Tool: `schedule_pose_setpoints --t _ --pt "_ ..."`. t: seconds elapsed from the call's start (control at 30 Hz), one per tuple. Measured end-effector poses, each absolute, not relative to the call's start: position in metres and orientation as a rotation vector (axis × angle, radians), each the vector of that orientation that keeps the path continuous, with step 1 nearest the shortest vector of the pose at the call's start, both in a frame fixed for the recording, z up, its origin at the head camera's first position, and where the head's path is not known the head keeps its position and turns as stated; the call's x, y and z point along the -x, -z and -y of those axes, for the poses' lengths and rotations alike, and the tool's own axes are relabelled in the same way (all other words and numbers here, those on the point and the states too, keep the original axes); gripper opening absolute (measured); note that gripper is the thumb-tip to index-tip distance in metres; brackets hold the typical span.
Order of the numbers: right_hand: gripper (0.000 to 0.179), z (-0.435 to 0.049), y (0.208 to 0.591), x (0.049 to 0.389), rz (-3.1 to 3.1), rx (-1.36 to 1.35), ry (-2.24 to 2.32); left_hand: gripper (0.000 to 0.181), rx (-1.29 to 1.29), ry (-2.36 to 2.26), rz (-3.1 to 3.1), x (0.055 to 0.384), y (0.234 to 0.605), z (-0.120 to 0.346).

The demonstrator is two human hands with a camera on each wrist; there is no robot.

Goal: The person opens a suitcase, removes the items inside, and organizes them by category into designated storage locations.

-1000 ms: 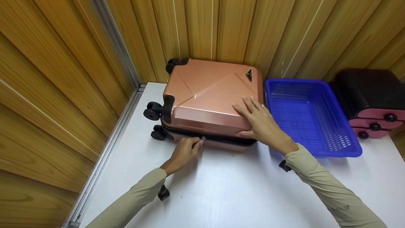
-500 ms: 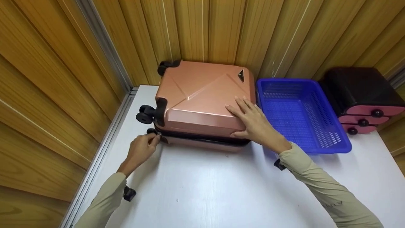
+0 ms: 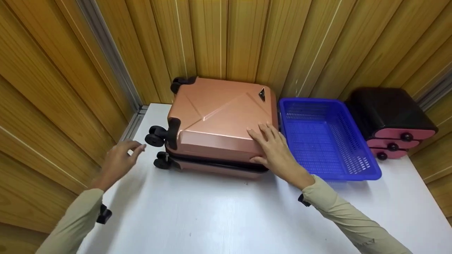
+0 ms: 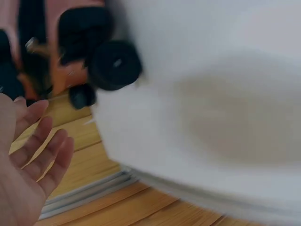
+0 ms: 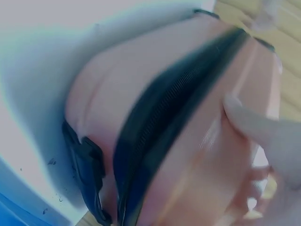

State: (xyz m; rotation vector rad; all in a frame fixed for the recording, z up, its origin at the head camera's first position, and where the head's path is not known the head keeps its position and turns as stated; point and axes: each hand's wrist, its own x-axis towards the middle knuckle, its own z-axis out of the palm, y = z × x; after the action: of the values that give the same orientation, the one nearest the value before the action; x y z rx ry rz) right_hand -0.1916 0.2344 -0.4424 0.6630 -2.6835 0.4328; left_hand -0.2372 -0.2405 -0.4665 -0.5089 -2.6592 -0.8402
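A rose-gold hard-shell suitcase (image 3: 219, 109) lies flat on the white table, its black wheels (image 3: 155, 136) pointing left. Along its front side runs a dark zipper (image 5: 174, 89), where teeth show in the right wrist view. The zipper pull (image 3: 167, 157) hangs at the wheel-end corner. My right hand (image 3: 277, 151) rests on the suitcase's front right edge, fingers spread on top and thumb against the side. Just left of the wheels my left hand (image 3: 120, 160) is in the air, touching nothing; in the left wrist view its fingers (image 4: 47, 155) are loosely bent and hold nothing.
A blue plastic basket (image 3: 362, 176) stands right of the suitcase. Beyond it is a black box with pink drawers (image 3: 395, 109). Wood-panelled walls (image 3: 243, 38) rise behind and at the left. White tabletop (image 3: 212, 215) stretches in front of the suitcase.
My left hand slid the zipper pull leftward along the front to the wheel-end corner, then let go and moved away left. My right hand stays on the suitcase.
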Motion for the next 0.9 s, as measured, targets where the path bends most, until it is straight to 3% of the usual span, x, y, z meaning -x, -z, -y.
schedule_pose_setpoints --t 0.13,0.27,0.53,0.77,0.9 --pt "0.084 -0.228 0.451 0.184 2.576 -0.612 -0.311 0.022 0.492 0.885 2.603 0.25 0.421 0.239" --pt "0.08 -0.224 0.454 0.179 2.511 -0.59 -0.165 0.028 0.502 0.94 2.589 0.283 0.384 0.218" --pt "0.067 -0.205 0.449 0.159 2.569 -0.645 -0.248 0.028 0.593 0.949 2.805 0.351 0.347 0.167" --pt "0.065 -0.175 0.437 0.151 2.631 -0.631 -0.159 0.072 0.779 0.567 3.322 0.39 0.35 0.146" --pt "0.067 -0.167 0.436 0.151 2.577 -0.58 -0.085 0.089 0.722 0.67 3.489 0.415 0.342 0.142"
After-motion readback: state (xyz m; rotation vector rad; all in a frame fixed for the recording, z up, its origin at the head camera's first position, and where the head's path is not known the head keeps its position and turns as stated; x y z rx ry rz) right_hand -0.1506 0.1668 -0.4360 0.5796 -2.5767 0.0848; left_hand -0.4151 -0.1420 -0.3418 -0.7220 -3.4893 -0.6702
